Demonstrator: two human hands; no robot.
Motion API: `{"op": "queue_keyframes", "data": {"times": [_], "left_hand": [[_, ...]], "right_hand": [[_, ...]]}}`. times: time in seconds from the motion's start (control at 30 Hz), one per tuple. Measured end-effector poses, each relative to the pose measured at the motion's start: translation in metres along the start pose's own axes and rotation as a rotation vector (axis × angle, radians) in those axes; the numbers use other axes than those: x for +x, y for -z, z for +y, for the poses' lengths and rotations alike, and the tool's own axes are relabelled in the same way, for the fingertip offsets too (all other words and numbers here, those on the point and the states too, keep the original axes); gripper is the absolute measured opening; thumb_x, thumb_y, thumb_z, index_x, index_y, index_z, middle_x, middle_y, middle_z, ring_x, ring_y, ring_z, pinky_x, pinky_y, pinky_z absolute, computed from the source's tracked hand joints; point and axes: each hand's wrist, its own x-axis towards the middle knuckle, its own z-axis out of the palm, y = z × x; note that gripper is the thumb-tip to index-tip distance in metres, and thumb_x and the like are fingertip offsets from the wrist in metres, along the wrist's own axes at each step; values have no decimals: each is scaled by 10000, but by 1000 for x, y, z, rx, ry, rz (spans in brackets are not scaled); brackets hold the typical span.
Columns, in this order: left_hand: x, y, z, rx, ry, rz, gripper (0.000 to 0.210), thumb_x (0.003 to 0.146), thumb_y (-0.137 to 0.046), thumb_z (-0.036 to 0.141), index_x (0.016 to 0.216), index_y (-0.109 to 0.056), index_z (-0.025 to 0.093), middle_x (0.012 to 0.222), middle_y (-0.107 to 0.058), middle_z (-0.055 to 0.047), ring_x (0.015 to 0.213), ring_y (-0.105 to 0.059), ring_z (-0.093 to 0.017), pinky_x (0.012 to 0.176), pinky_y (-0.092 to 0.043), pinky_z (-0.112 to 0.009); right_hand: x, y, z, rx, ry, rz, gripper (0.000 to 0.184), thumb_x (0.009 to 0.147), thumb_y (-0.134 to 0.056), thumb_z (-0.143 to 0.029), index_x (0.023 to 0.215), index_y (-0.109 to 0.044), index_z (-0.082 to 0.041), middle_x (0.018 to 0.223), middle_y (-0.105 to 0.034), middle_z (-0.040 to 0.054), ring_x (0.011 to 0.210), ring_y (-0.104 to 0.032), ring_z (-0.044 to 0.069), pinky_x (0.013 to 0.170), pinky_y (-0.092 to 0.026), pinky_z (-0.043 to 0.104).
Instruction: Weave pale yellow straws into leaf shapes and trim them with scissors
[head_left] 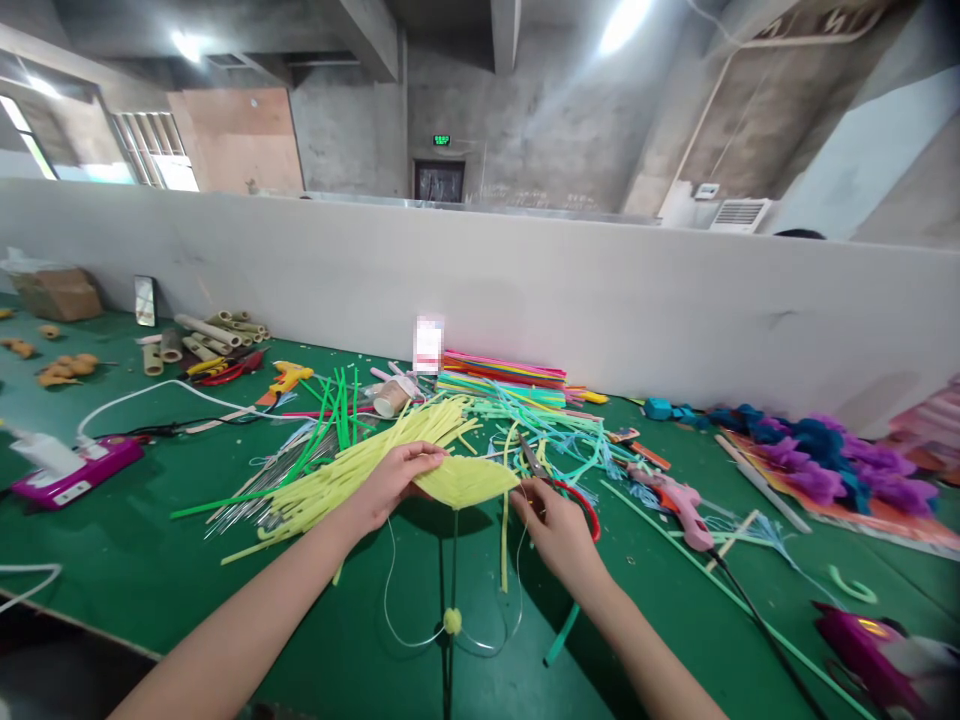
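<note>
Between my two hands is a yellow leaf-shaped piece of pipe cleaners (465, 482), with a thin stem hanging below it. My left hand (396, 482) pinches its left end. The fingers of my right hand (551, 520) are closed at its right tip. Lower on the stem sits a small yellow fuzzy ball (452, 621), from which a thin pale wire curves up towards each hand. Right behind my right hand are scissors (583, 505) with red handles, blades pointing away; whether that hand touches them I cannot tell. Loose yellow pipe cleaners (337, 478) lie beyond my left hand.
Bundled coloured pipe cleaners (502, 375) lie by the white partition (600, 290). A pink glue gun (686, 508) is at right, a yellow glue gun (291, 377) at left. Purple power strips (79, 480) and cords flank the green table (360, 650). Bamboo pieces (214, 338) stand back left.
</note>
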Motion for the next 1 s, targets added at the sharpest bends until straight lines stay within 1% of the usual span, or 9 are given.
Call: {"op": "queue_keyframes", "data": {"times": [0.07,0.17,0.3,0.43,0.67,0.8,0.87,0.93,1.0], "left_hand": [[-1,-1,1,-4,-16,3,335,703,-733,401,929,-670,161,870,-652,-52,751,-622,-174,590,-521,-257],[-3,-2,1,39,-61,27,339,711,-722,425,916,-672,159,843,-663,-51,748,-628,-175,616,-505,-251],[-3,-3,-1,91,-112,58,325,727,-701,436,895,-685,157,817,-674,-43,755,-622,-168,636,-464,-226],[-3,-4,0,98,-122,59,317,750,-671,434,894,-685,152,848,-675,-49,773,-616,-174,645,-454,-232],[-6,-6,2,113,-81,-32,286,731,-676,361,937,-663,163,727,-640,-12,645,-586,-142,568,-422,-219],[-6,-7,3,165,-92,10,232,746,-648,336,890,-672,155,728,-644,-16,642,-573,-138,569,-402,-215],[-6,-7,3,187,-119,37,215,754,-638,333,863,-678,152,752,-651,-21,663,-572,-140,582,-397,-214],[-6,-7,3,183,-134,39,220,752,-643,339,858,-680,149,763,-655,-24,675,-574,-142,591,-397,-214],[-6,-7,3,158,-123,17,249,741,-661,356,880,-676,150,747,-654,-23,666,-579,-145,593,-405,-219]], "right_hand": [[-2,-2,0,-182,100,-36,181,855,-516,-361,894,-574,-194,798,-655,68,707,-606,222,666,-449,330],[-7,-6,-4,-313,198,-95,172,815,-565,-285,951,-549,-181,871,-627,80,755,-589,215,666,-438,304],[-9,-6,-8,-373,218,-167,100,793,-508,-157,886,-518,-194,767,-594,32,652,-551,173,587,-391,255],[-9,-5,-10,-387,215,-188,139,726,-485,-84,793,-479,-206,694,-568,1,600,-523,150,557,-349,234],[-13,-6,-8,-374,250,-197,93,710,-507,-119,711,-474,-205,659,-564,-2,605,-509,143,557,-324,228],[-16,-7,-11,-306,249,-250,84,714,-504,-124,726,-488,-205,644,-565,-16,577,-508,128,535,-313,221],[-17,-7,-15,-274,261,-274,100,720,-504,-126,778,-518,-207,648,-579,-23,574,-517,126,534,-315,221],[-18,-7,-17,-271,257,-275,100,761,-515,-177,850,-546,-212,645,-597,-26,576,-530,135,538,-320,228],[-19,-7,-19,-311,235,-250,89,808,-537,-288,854,-555,-214,627,-605,-19,581,-538,152,543,-324,241]]}}
